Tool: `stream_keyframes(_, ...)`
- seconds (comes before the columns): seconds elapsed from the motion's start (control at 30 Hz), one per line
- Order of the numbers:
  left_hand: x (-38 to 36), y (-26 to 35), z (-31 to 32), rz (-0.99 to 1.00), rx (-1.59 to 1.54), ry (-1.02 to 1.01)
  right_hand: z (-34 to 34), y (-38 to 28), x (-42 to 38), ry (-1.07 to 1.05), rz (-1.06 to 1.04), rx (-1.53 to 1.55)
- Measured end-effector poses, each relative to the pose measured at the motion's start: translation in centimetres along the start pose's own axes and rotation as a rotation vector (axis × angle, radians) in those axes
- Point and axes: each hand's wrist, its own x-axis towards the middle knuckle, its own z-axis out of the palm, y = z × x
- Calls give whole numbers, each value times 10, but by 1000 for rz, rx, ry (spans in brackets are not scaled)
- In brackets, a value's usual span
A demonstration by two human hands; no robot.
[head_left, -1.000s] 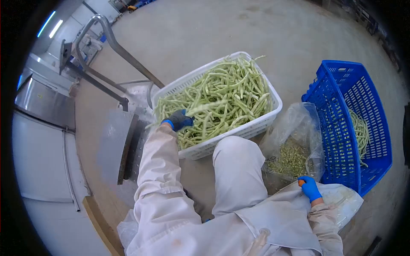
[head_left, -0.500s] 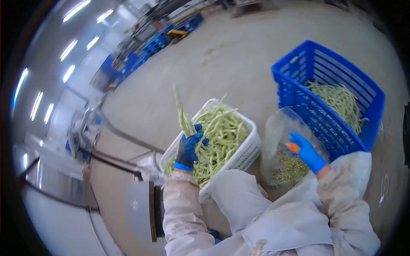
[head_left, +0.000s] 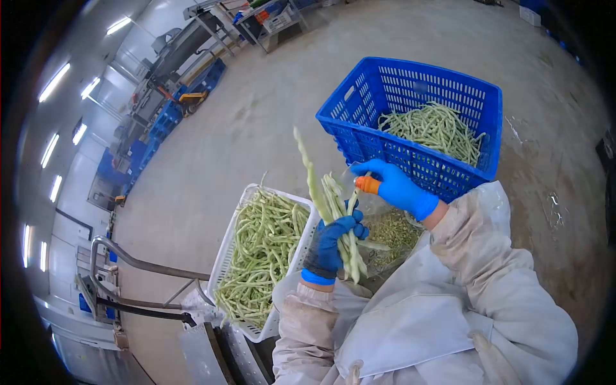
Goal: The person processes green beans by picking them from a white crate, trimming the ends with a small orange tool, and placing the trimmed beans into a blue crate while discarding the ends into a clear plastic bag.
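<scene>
My left hand (head_left: 326, 249), in a blue glove, is closed round a bunch of long pale green beans (head_left: 333, 202) that stick out above and below the fist. One bean stands up well above the others. My right hand (head_left: 399, 190), also gloved in blue, has an orange cover (head_left: 367, 185) on what looks like its thumb. Its thumb and fingers close on the tip of one bean at the bunch's right side. Below the hands lies a clear plastic bag (head_left: 410, 226) with small green bean bits (head_left: 388, 239) in it.
A white crate (head_left: 232, 240) full of green beans stands left of my hands. The blue crate (head_left: 410, 151) at the right holds more beans (head_left: 439, 128). A metal tube frame (head_left: 147, 263) reaches toward the white crate from the left. Machinery and blue crates line the far left.
My left hand has moved the beans away from over the white crate, rightward to above the bag. My right hand has come in to meet the bunch. The view has turned right.
</scene>
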Motion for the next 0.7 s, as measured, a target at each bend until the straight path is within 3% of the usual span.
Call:
stream_keyframes(0.07, -4, -3, 18, 52, 58, 86, 8, -9, -8, 580, -782, -989)
stream_keyframes(0.1, -3, -5, 19, 116, 45, 120, 5, -14, -11, 577, -789, -990)
stream_keyframes(0.17, -13, -12, 18, 162, 31, 169, -3, -13, -34, 4, -928, -1270)
stream_keyframes(0.23, -20, -7, 14, 131, 91, 230, -64, 23, -21, 63, 233, -1470)
stream_keyframes(0.27, -18, -1, 13, 121, 127, 253, -83, 26, -28, 335, 157, -1198)
stream_keyframes(0.33, -23, -7, 7, 141, 83, 266, -71, 14, -40, 549, -384, -1181)
stream_keyframes(0.37, -28, -8, 3, 119, 37, 198, -57, 9, -47, 548, -368, -1178)
stream_keyframes(0.43, -29, -9, 1, 91, 1, 113, -31, -7, -48, 216, -591, -804)
stream_keyframes(0.47, -31, -10, 1, 83, 4, 108, -24, -13, -50, 225, -587, -805)
stream_keyframes(0.53, -36, -11, 4, 44, -10, 83, -15, -19, -52, -2, -425, -759)
stream_keyframes(0.7, -44, -12, 7, 41, -21, 41, -16, -17, -48, -101, -433, -886)
